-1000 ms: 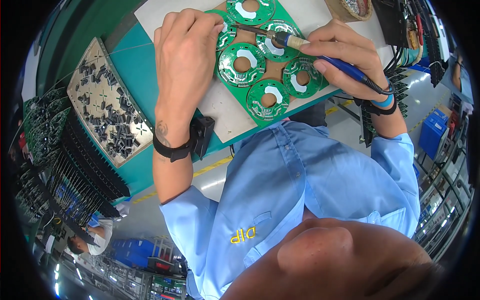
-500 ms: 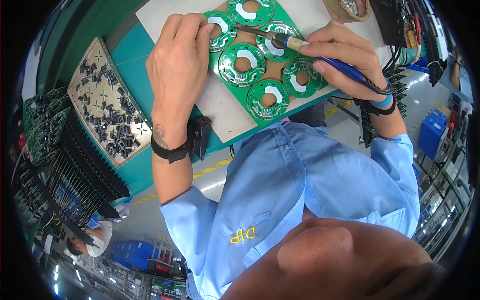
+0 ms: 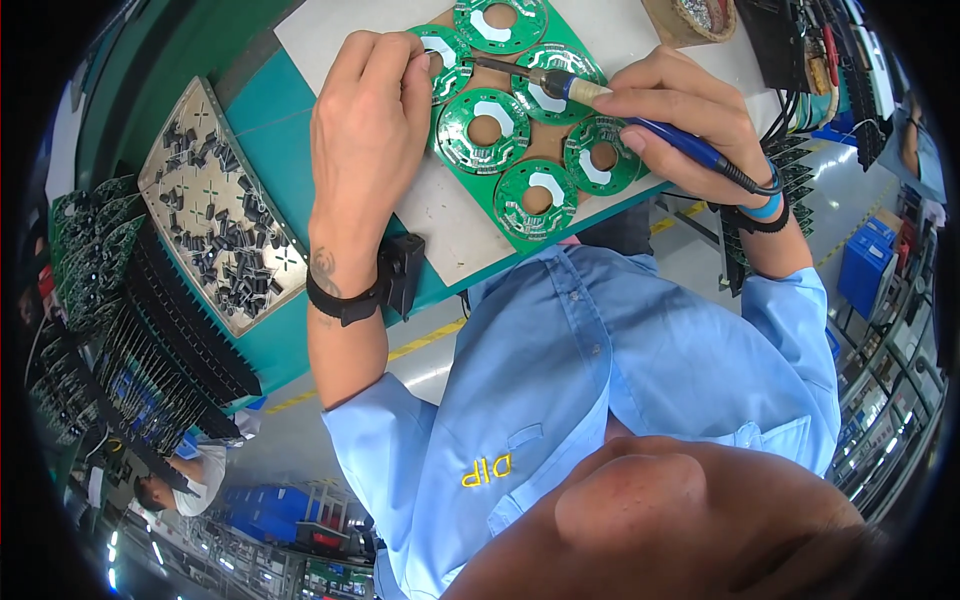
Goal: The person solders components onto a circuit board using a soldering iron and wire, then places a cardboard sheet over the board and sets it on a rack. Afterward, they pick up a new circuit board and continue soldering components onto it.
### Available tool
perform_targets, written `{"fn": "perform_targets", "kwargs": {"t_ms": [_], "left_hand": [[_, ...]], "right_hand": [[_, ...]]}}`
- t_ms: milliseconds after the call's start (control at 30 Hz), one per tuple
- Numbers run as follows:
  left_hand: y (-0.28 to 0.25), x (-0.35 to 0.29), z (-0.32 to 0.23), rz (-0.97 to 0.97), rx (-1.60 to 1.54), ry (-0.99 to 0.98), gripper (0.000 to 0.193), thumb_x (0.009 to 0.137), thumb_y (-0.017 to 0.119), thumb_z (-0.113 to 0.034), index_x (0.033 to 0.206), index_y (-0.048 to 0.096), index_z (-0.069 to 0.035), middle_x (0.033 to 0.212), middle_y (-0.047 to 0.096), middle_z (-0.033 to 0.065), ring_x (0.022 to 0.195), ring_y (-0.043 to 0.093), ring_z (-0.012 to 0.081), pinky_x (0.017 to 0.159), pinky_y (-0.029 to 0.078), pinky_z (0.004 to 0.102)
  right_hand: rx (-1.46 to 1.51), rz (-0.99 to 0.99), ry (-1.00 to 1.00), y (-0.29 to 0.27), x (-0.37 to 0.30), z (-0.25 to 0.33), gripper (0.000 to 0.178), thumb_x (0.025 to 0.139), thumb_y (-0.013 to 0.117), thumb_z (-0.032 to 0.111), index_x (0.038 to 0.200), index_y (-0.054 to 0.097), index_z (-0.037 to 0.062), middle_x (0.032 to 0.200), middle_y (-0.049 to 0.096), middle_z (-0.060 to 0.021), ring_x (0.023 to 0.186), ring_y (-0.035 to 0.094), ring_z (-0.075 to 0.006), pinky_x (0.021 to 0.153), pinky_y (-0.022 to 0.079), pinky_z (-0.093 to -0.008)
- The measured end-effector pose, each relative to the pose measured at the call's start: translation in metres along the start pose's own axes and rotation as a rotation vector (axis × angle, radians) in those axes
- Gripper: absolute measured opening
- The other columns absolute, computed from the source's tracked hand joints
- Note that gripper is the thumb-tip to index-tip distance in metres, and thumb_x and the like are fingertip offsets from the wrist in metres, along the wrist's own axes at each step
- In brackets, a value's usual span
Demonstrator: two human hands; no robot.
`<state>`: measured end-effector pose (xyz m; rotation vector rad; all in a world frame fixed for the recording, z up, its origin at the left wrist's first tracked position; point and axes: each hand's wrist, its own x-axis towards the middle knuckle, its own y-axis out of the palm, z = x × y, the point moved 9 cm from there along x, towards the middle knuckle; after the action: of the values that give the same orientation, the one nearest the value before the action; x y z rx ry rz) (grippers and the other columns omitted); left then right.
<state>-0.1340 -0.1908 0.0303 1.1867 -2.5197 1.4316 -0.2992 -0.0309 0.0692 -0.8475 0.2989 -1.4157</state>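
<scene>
Holding soldering iron [image 3: 583,91] in right grip [image 3: 697,108] over boards [image 3: 485,158]

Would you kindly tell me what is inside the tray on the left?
Many small black cylindrical parts lie in the tray; where they cluster, its bottom is covered and cannot be seen.

Circuit boards [image 3: 466,150] near the front edge of the table [image 3: 268,122] look glossy — the soldering iron [image 3: 585,91] has a metal shaft [image 3: 500,66], plastic handle [image 3: 700,153] — the shirt [image 3: 530,340], matt cloth.
</scene>
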Motion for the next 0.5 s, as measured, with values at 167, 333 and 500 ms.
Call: {"fn": "perform_targets", "kwargs": {"t_ms": [167, 333, 500], "left_hand": [[0.001, 0.0, -0.001, 0.021, 0.01, -0.014, 0.007, 0.098, 0.073, -0.009, 0.101, 0.069, -0.003, 0.098, 0.067, 0.0139, 0.081, 0.068, 0.0374, 0.07, 0.055, 0.0463], [0.002, 0.001, -0.005, 0.017, 0.007, 0.019, 0.006, 0.097, 0.073, -0.007, 0.101, 0.071, -0.003, 0.099, 0.068, 0.0133, 0.086, 0.069, 0.0367, 0.075, 0.057, 0.0458], [0.002, 0.001, -0.005, 0.017, 0.019, 0.019, 0.007, 0.095, 0.073, -0.006, 0.101, 0.071, -0.003, 0.099, 0.068, 0.0129, 0.09, 0.069, 0.0353, 0.077, 0.058, 0.0456]], "right_hand": [[-0.064, 0.001, -0.033, 0.002, 0.003, 0.006, 0.031, 0.089, 0.075, -0.002, 0.12, 0.077, -0.0029, 0.109, 0.072, -0.0155, 0.09, 0.066, -0.0269, 0.077, 0.051, -0.0369], [-0.105, -0.014, -0.068, 0.005, 0.003, 0.012, 0.033, 0.087, 0.075, -0.002, 0.12, 0.077, -0.0029, 0.109, 0.072, -0.016, 0.089, 0.066, -0.0277, 0.075, 0.051, -0.0373], [-0.106, 0.002, -0.093, 0.004, 0.002, 0.016, 0.034, 0.085, 0.075, -0.003, 0.12, 0.076, -0.003, 0.108, 0.072, -0.0164, 0.088, 0.065, -0.028, 0.074, 0.051, -0.0377]]}}
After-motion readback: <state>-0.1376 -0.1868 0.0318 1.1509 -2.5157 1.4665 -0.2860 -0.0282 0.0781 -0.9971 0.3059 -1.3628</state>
